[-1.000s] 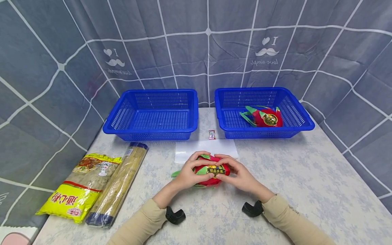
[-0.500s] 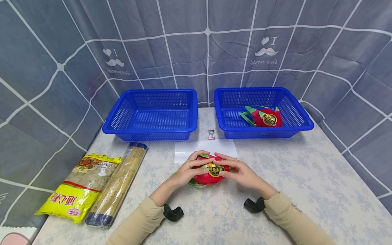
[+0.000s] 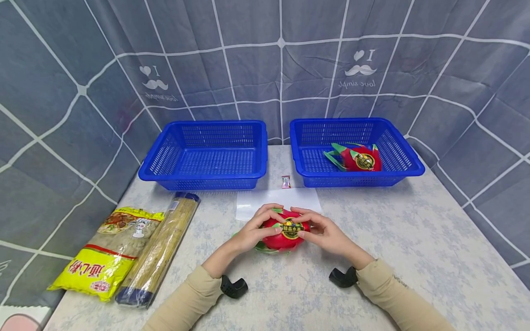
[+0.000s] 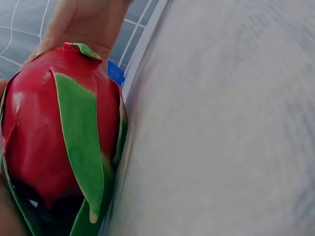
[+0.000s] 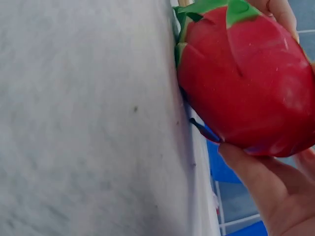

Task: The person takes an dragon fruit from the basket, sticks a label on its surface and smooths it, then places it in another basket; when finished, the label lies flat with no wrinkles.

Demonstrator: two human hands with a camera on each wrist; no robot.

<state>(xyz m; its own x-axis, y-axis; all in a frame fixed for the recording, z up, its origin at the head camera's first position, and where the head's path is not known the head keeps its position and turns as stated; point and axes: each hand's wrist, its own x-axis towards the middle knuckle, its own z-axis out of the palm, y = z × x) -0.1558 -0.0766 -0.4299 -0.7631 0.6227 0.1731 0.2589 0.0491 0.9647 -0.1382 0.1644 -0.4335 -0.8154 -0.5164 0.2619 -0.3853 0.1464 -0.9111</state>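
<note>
A red dragon fruit point(image 3: 283, 242) with green leaf tips lies on its side near the table's middle, its leafy end toward my left. My left hand point(image 3: 250, 233) curls round its left end, fingers over the top and thumb on the front. From the other side my right hand point(image 3: 329, 235) grips the right end, thumb at the edge of a black-and-gold round label point(image 3: 291, 228). The left wrist view shows a long green leaf point(image 4: 81, 142) along the fruit. In the right wrist view, right-hand fingers point(image 5: 261, 182) press against its smooth red skin.
Behind the fruit lies a white sheet point(image 3: 256, 202), with a small wrapped candy point(image 3: 286, 182) beyond it. Two blue baskets stand at the back: the left one point(image 3: 203, 177) and the right one point(image 3: 397, 174), which holds another dragon fruit point(image 3: 352, 158). Noodle packs point(image 3: 159, 250) and a yellow bag point(image 3: 112, 248) lie left.
Both thumbs have drawn apart from the front of the dragon fruit, uncovering more of its label. The fruit has turned slightly between the hands. Over the last half second little differs.
</note>
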